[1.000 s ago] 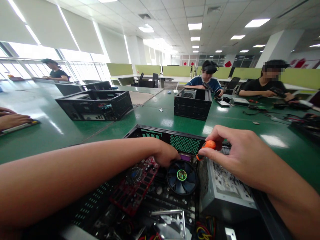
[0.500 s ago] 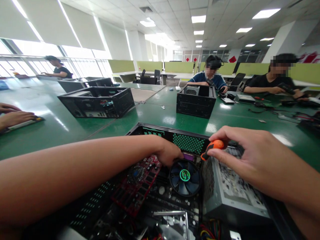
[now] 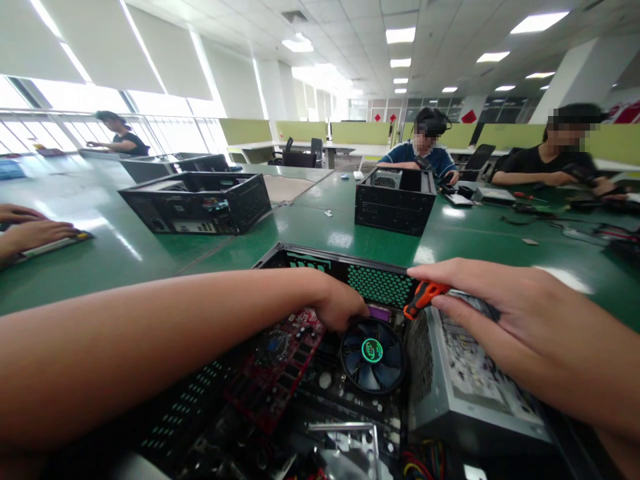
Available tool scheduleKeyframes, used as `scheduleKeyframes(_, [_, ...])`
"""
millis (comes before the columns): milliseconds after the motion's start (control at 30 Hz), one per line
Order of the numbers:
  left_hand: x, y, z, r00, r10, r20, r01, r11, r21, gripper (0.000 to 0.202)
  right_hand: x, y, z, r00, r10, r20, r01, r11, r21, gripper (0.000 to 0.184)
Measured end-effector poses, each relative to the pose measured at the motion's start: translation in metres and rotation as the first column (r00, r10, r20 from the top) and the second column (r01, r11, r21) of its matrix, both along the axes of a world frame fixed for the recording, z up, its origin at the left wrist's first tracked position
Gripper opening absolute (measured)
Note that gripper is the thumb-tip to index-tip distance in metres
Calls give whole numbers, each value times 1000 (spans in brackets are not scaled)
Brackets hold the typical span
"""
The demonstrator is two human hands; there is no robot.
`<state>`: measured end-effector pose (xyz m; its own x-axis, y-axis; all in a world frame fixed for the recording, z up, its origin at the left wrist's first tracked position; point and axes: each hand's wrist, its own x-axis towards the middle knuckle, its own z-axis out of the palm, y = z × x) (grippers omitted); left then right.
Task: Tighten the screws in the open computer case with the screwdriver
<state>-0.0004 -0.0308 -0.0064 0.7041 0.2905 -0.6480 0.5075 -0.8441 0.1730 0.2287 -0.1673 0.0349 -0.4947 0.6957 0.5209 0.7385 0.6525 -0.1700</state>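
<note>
An open black computer case (image 3: 340, 251) lies in front of me. My left hand (image 3: 343, 303) reaches down into it beside the round black fan (image 3: 385, 373), its fingers curled and their tips hidden, so what they grip does not show. Between thumb and forefinger, my right hand (image 3: 510, 320) holds an orange and black screwdriver (image 3: 423, 298) by the handle, tilted near the case's back wall. Left of the fan sits a red circuit card (image 3: 285, 373). A grey metal power supply (image 3: 465, 400) is below my right hand. A purple connector (image 3: 381, 313) shows behind the fan.
Two black computer cases (image 3: 200, 200) (image 3: 395, 207) stand across the green table (image 3: 305, 230). Another person's hands (image 3: 37, 233) rest on a flat part at left. Several people work around the table. Cables (image 3: 560, 230) and parts lie at right.
My right hand has shifted slightly; its forefinger has straightened along the top, and more of the screwdriver handle shows. My left hand keeps its place by the fan.
</note>
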Motion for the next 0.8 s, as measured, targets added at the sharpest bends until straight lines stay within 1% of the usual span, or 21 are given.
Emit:
scheduleKeyframes(133, [0, -1, 0, 1000, 25, -4, -25, 999, -36, 18, 1, 2, 1, 1000, 17, -14, -18, 1000, -26, 40])
scheduleKeyframes(233, [1, -3, 0, 1000, 31, 4, -31, 999, -21, 19, 2, 2, -1, 999, 14, -30, -15, 999, -29, 38])
scheduleKeyframes(367, [3, -4, 3, 1000, 12, -10, -12, 1000, 6, 24, 2, 1, -5, 997, -48, -62, 46, 999, -28, 37])
scheduleKeyframes(500, [4, -3, 6, 999, -23, -36, 23, 1000, 1, 26, -1, 3, -3, 999, -31, -44, 30, 999, -23, 37])
scheduleKeyframes(600, [2, 0, 4, 999, -29, -33, 29, 999, 16, 24, -3, 7, 0, 1000, -7, 2, 7, 1000, 11, 38])
scheduleKeyframes(800, [-6, 5, -5, 1000, -25, -19, 25, 1000, 11, 24, -8, 10, 2, 997, -17, 80, 7, 992, 126, 40])
